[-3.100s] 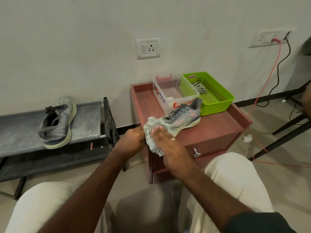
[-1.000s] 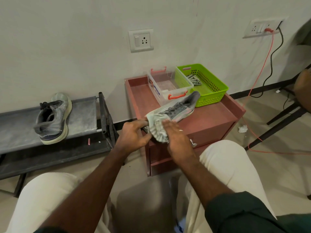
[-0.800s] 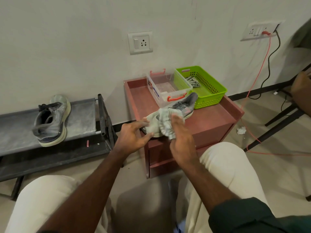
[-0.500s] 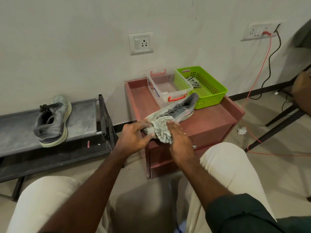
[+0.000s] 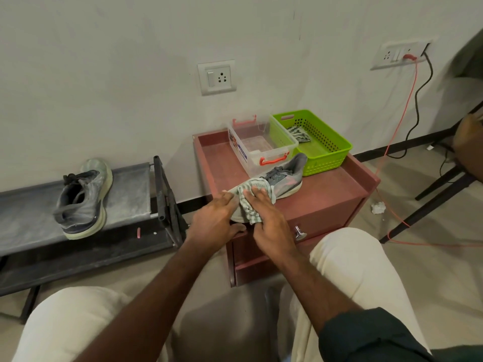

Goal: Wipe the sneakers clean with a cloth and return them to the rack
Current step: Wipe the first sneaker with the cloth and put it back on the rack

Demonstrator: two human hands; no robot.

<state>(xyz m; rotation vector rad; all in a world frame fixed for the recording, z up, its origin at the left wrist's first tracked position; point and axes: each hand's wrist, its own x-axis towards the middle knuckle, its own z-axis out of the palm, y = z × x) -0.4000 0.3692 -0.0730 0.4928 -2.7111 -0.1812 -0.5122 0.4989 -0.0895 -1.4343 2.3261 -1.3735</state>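
Item: grey mesh sneaker with pale sole and pink side accent, lying on the top of the dark red wooden bedside cabinet, heel toward the lime-green perforated plastic basket, toe toward the person and covered. Covering: green-and-white striped wiping cloth, draped over the toe. Right hand: fingers extended fairly flat, pressing the cloth onto the toe. Left hand: fingers extended, resting against the left side of the toe, thumb at the cabinet's front edge; whether it grips is not clear. Change: half a second ago the cloth was bunched lower, at the toe tip, with the left fingers curled round it; it now lies higher and flatter over the toe box, both hands more open. Meaning, as a judgement: wiping of this shoe's front continues; heel and side look uncovered, not yet reached by this pass. Second item: matching grey sneaker with pale green sole, on the grey fabric shelf of the black metal rack, well apart, position unchanged. Adjacent: clear plastic box with red handles, just behind the shoe.
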